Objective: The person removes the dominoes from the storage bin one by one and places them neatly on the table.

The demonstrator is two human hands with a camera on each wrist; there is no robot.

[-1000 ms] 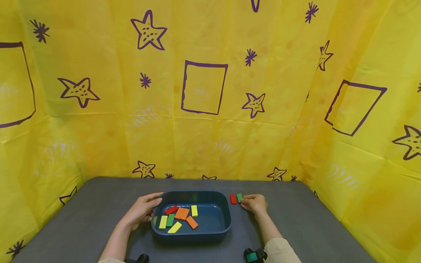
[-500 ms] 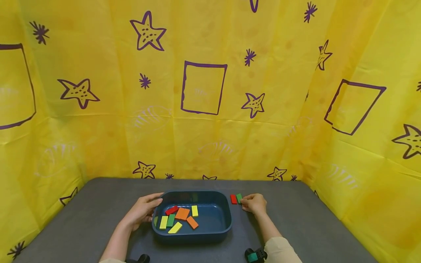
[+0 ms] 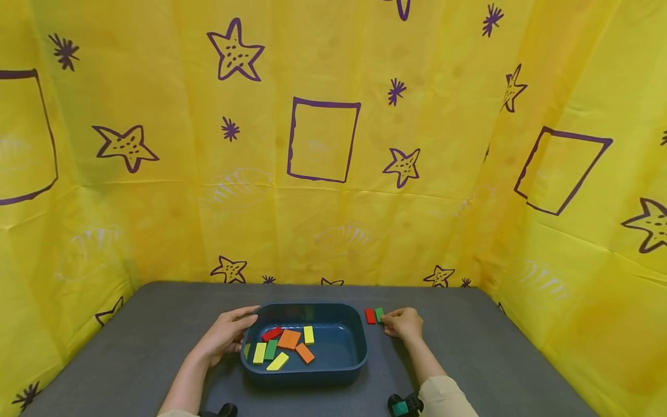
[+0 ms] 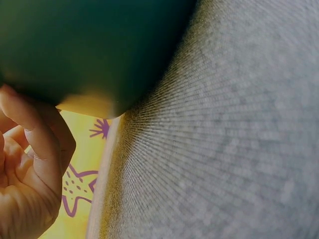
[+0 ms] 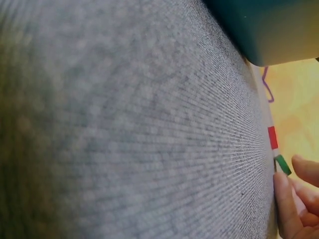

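One green block, long axis running roughly front to back, leans just right of the tray, its right edge pinched by the nearer right hand; the left hand grips the tray's left end.

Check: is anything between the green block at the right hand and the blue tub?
Yes: a red block lies between the green block and the tub; beyond it stands the tub's right wall.
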